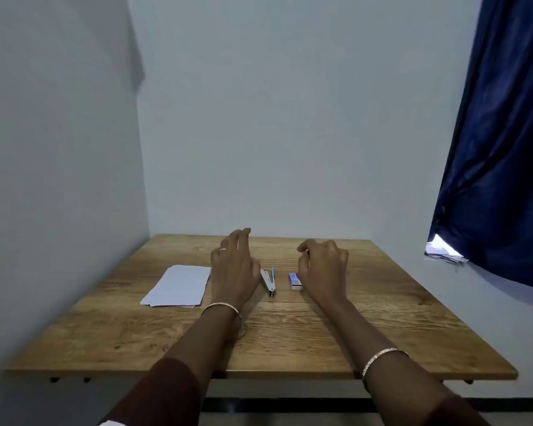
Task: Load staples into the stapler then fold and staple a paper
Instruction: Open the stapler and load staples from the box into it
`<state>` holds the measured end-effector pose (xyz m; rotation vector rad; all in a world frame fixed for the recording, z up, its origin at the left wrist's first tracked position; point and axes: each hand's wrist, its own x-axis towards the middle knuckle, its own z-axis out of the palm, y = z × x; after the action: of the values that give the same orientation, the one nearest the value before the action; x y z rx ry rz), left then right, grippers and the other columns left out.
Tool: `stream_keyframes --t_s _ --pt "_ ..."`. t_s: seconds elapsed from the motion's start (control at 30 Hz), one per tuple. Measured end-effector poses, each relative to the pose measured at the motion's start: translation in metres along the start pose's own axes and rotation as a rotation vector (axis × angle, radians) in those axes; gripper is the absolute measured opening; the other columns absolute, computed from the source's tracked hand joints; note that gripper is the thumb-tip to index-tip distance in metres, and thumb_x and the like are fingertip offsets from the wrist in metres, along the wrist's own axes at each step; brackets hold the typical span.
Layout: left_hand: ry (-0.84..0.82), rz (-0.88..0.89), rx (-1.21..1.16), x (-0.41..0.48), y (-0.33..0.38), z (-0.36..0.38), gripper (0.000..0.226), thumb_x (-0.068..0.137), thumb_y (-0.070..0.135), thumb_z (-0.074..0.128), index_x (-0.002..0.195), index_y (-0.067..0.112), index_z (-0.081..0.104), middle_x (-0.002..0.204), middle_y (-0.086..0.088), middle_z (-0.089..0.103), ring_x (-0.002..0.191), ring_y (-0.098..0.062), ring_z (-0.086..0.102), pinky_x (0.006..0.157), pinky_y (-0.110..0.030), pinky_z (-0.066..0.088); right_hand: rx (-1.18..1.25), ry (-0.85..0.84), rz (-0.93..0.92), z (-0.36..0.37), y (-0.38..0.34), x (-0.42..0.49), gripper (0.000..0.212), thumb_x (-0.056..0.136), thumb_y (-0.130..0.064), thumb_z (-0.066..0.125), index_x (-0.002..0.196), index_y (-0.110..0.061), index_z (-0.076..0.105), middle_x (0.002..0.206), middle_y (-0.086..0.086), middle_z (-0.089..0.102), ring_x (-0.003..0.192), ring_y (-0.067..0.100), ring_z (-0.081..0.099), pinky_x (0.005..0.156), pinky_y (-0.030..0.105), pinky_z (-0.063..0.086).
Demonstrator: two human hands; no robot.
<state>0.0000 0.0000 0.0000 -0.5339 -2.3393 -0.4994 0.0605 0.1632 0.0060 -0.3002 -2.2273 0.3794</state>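
A small silver and blue stapler (pixel 269 281) lies on the wooden table (pixel 290 339) near its middle. To its right sits a small purple and white staple box (pixel 295 281). A stack of white paper (pixel 179 285) lies to the left. My left hand (pixel 233 269) hovers between the paper and the stapler, fingers straight and pointing away, holding nothing. My right hand (pixel 323 269) hovers just right of the staple box with fingers loosely curled, holding nothing, and it hides part of the box's right side.
Pale walls close in the table at the back and left. A dark blue curtain (pixel 499 149) hangs at the right, with a bright gap and some papers (pixel 443 250) beneath its lower edge. The table's front edge is near my forearms.
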Motion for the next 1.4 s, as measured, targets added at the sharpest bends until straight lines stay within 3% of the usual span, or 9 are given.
stream_keyframes --t_s 0.17,0.5,0.63,0.83,0.93,1.03,1.17,1.3,1.4 --pt "-0.016 -0.052 -0.021 0.012 -0.008 0.026 0.062 0.086 0.02 0.053 0.146 0.018 0.038 0.113 0.0 0.063 0.091 -0.022 0.064 0.091 -0.041 0.042 0.018 -0.128 -0.003 0.039 0.0 0.007 0.022 0.09 -0.015 0.055 0.102 -0.019 0.073 0.091 -0.004 0.075 0.107 0.019 0.058 0.093 0.038 0.03" --pt "-0.186 -0.142 -0.304 0.037 -0.023 0.069 0.03 0.089 0.023 0.053 0.118 0.02 0.058 0.111 0.001 0.067 0.106 -0.02 0.062 0.101 -0.044 0.041 0.034 -0.412 0.049 0.078 0.012 0.04 0.031 0.088 -0.049 0.06 0.083 -0.025 0.079 0.07 -0.014 0.064 0.089 0.014 0.06 0.091 0.043 0.031" --pt "-0.185 -0.242 -0.452 0.043 -0.026 0.071 0.017 0.087 0.022 0.059 0.103 0.02 0.066 0.093 0.004 0.072 0.09 -0.019 0.066 0.086 -0.044 0.053 0.075 -0.457 0.113 0.079 0.008 0.043 0.029 0.086 -0.049 0.065 0.085 -0.025 0.082 0.063 -0.014 0.063 0.086 0.012 0.062 0.098 0.045 0.034" --pt "-0.239 -0.235 -0.506 0.045 -0.015 0.076 0.015 0.089 0.023 0.061 0.102 0.02 0.066 0.086 0.003 0.073 0.087 -0.02 0.067 0.08 -0.041 0.054 0.167 -0.461 0.195 0.076 -0.001 0.042 0.022 0.08 -0.04 0.07 0.075 -0.021 0.081 0.069 -0.006 0.075 0.087 0.016 0.069 0.104 0.047 0.04" --pt "-0.251 -0.239 -0.578 0.045 -0.012 0.077 0.015 0.089 0.025 0.064 0.103 0.019 0.066 0.079 0.01 0.068 0.083 -0.016 0.065 0.075 -0.034 0.052 0.271 -0.433 0.262 0.073 -0.001 0.043 0.017 0.078 -0.029 0.074 0.068 -0.016 0.079 0.061 0.002 0.076 0.067 0.018 0.074 0.089 0.052 0.057" --pt "-0.256 -0.265 -0.629 0.045 -0.011 0.077 0.019 0.089 0.029 0.067 0.104 0.017 0.066 0.08 0.01 0.066 0.08 -0.012 0.063 0.069 -0.029 0.047 0.364 -0.367 0.316 0.068 0.003 0.046 0.013 0.075 -0.022 0.079 0.065 -0.013 0.078 0.057 0.003 0.074 0.052 0.013 0.071 0.07 0.042 0.064" --pt "-0.327 -0.316 -0.645 0.049 -0.012 0.078 0.025 0.087 0.036 0.072 0.102 0.017 0.068 0.082 0.006 0.069 0.077 -0.008 0.063 0.074 -0.034 0.052 0.424 -0.323 0.325 0.065 0.007 0.048 0.007 0.07 -0.013 0.08 0.063 -0.014 0.078 0.058 0.0 0.075 0.061 0.013 0.074 0.058 0.027 0.056" --pt "-0.376 -0.28 -0.604 0.048 -0.015 0.078 0.029 0.08 0.028 0.08 0.102 0.011 0.073 0.087 -0.005 0.077 0.086 -0.02 0.07 0.079 -0.038 0.056 0.34 -0.361 0.288 0.07 0.008 0.049 0.009 0.074 -0.018 0.074 0.066 -0.02 0.076 0.062 -0.006 0.073 0.076 0.016 0.073 0.082 0.041 0.057" --pt "-0.39 -0.255 -0.592 0.047 -0.015 0.076 0.027 0.078 0.03 0.082 0.097 0.012 0.076 0.082 -0.003 0.077 0.082 -0.018 0.071 0.076 -0.036 0.055 0.226 -0.344 0.238 0.071 0.011 0.051 0.009 0.079 -0.027 0.071 0.071 -0.026 0.075 0.061 -0.015 0.064 0.08 0.009 0.061 0.086 0.038 0.034"
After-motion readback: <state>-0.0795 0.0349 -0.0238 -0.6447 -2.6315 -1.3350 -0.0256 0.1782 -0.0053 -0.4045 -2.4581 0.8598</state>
